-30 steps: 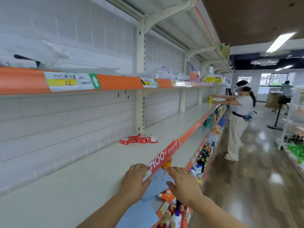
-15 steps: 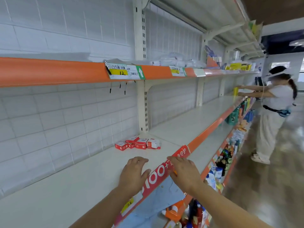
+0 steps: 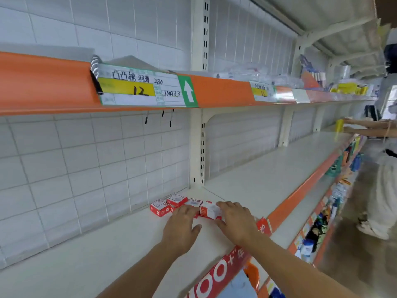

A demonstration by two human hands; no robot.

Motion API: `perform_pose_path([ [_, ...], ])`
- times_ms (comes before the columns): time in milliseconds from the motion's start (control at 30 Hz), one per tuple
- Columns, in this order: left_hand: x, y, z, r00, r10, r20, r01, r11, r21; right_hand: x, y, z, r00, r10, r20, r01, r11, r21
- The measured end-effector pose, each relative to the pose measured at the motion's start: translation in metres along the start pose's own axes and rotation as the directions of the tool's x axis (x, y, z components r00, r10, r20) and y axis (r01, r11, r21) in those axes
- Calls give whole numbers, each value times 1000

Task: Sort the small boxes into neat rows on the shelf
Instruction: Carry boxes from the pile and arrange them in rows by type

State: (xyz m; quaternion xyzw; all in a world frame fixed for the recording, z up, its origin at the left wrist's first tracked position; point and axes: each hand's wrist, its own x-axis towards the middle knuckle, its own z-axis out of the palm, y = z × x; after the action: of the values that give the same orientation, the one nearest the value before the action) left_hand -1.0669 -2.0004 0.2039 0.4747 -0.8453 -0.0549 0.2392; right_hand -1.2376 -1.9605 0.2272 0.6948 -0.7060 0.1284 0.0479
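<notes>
— Small boxes (image 3: 176, 204) are sitting clustered at the back of the white shelf (image 3: 268, 179), right at both hands' fingertips.
— Gripping anything?
— Left hand (image 3: 182, 226) is lying flat and relaxed against them; right hand (image 3: 236, 222) is curling over the rightmost box (image 3: 209, 210).

small red-and-white cardboard boxes (image 3: 171, 204) clustered at back of long white metal shelf (image 3: 268, 175), right up against white grid back panel (image 3: 75, 168), just left of white slotted upright post (image 3: 198, 147). left hand (image 3: 182, 227) in front of cluster, fingertips touching near boxes. right hand (image 3: 236, 222) just right of it, fingers over rightmost box. orange-edged upper shelf (image 3: 43, 82) overhead, handwritten paper price label (image 3: 139, 88) on its front edge. red promo strip (image 3: 219, 274) along shelf front edge, near hands. second person (image 3: 386, 168) far right, reaching onto same shelf.
</notes>
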Motion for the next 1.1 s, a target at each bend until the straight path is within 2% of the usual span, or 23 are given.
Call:
perform_pose_path([
  [333,31,18,21,998,-17,-64,19,999,33,45,5,16,994,-90,63,86,994,65],
  [533,48,35,32,999,-38,-23,41,982,184,52,33,12,995,-98,30,93,987,133],
  [667,60,47,39,996,-64,64,37,933,359,55,60,7,998,-68,10,65,984,167],
  [867,68,54,46,961,-80,266,-84,830,551,57,80,12,998,-64,16,60,979,197],
  [1100,63,56,51,983,-40,179,-60,851,522,56,86,17,995,-101,22,93,967,236],
])
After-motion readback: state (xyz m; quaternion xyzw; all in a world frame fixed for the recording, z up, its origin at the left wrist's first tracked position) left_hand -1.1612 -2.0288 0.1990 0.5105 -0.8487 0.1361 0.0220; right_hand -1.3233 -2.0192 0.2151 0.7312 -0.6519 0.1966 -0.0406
